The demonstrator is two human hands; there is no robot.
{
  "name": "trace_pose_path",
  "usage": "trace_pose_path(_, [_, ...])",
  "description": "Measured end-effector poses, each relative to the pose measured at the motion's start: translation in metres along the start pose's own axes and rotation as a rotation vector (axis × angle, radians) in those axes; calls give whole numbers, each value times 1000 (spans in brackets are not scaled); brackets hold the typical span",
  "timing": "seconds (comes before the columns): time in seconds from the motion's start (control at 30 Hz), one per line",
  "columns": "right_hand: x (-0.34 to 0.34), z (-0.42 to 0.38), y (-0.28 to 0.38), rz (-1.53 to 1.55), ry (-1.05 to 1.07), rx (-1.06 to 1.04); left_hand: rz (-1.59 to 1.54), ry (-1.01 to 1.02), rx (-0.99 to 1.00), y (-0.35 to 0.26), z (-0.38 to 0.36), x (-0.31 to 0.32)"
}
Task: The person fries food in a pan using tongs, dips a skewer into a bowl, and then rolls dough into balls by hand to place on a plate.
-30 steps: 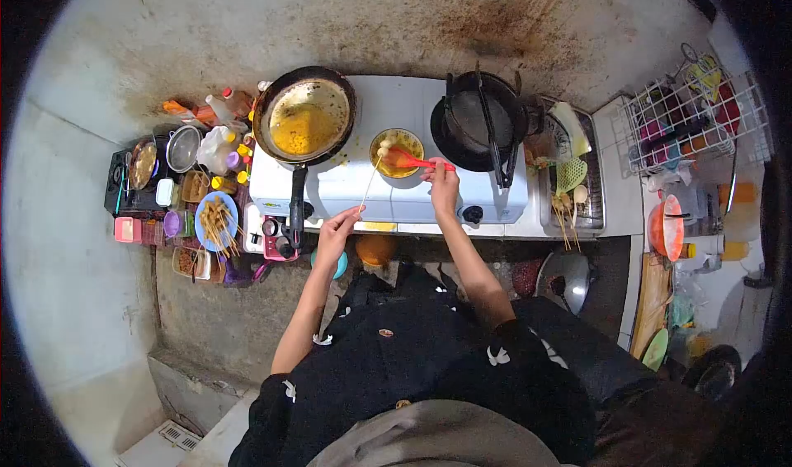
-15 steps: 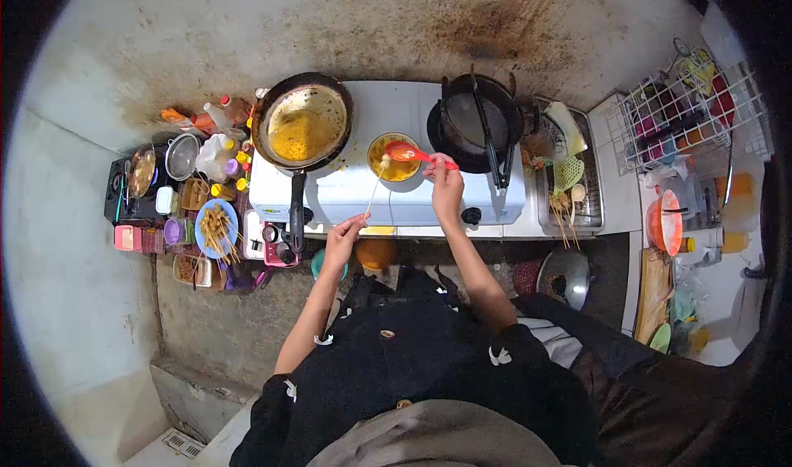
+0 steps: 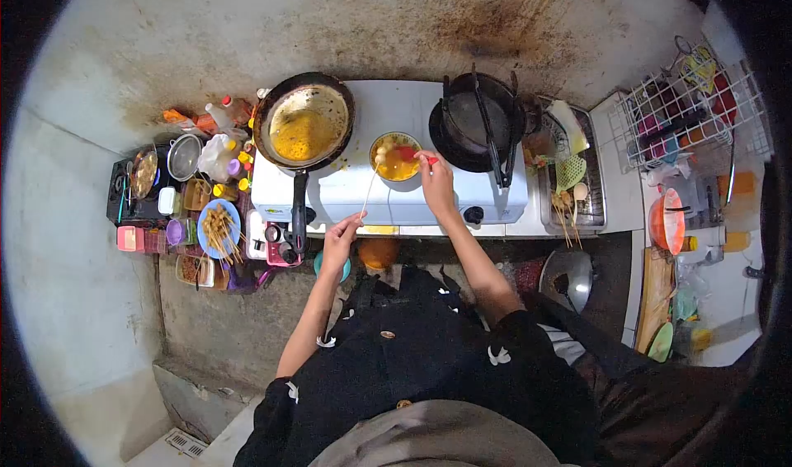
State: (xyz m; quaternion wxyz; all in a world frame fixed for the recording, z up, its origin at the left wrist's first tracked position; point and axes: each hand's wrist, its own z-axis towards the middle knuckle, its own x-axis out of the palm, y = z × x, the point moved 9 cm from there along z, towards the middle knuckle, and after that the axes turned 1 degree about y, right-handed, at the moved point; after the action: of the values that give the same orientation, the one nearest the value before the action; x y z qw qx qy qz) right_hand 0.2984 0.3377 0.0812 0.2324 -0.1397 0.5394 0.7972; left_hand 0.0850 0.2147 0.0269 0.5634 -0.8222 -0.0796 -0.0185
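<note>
My left hand is closed on the lower end of a wooden skewer. Small pale balls on the skewer's tip are over the bowl, at its left side. Yellow-orange liquid, which looks like beaten egg, fills part of that bowl. With fingers closed, my right hand grips the handle of a red spoon, whose head is down in the bowl. Left of the bowl, a frying pan holds a yellow patch of food on the white stove.
A dark pan with black tongs across it sits on the stove's right. At left, a blue plate bears several skewers, near bottles and containers. A metal rack and a white wire basket stand at right.
The red spoon has gone from above the bowl down into it, my right hand lowering and shifting slightly left. The skewer's tip has moved a little left.
</note>
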Motion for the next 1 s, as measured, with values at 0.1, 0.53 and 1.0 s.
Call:
trace_pose_path(0.1, [0, -9, -17, 66, 8, 193, 44, -6, 15, -4, 5, -1])
trace_pose_path(0.53, [-33, -18, -10, 315, -154, 381, 79, 19, 17, 9, 18, 5])
trace_pose_path(1.0, [-25, -11, 8, 186, -107, 116, 64, 82, -67, 19, 7, 16])
